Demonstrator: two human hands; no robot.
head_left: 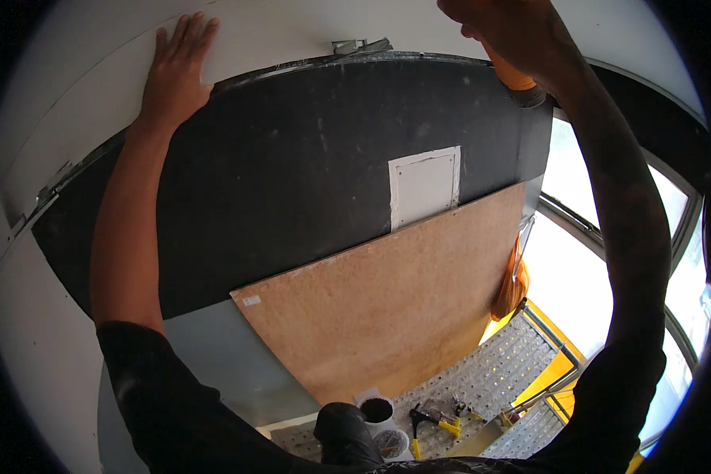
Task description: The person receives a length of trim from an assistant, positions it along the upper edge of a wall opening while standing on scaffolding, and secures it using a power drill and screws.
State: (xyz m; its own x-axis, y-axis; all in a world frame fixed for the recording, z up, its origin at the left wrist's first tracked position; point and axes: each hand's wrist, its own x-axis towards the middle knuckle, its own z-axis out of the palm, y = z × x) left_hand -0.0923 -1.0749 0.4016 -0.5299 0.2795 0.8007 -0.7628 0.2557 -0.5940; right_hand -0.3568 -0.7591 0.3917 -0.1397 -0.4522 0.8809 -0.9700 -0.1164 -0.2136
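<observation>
My left hand (179, 71) lies flat with fingers stretched out on the white overhead panel (276, 31). Its thumb is beside the panel's edge, above the black wall (292, 158). At the upper right, my right hand (507, 35) is wrapped round an orange tool handle with a dark round end (521, 88). The working end of this tool is out of view beyond the hand, so its exact kind does not show. Between my hands, a metal bracket (361, 46) sits at the seam where the white panel meets the black wall.
A large plywood sheet (387, 300) leans on the wall below a white framed hatch (425, 188). Windows (569, 268) are on the right. On the perforated metal platform (513, 359) stand white tubs (391, 444) and black-and-yellow clamps (434, 423). An orange bag (511, 288) hangs beside the plywood.
</observation>
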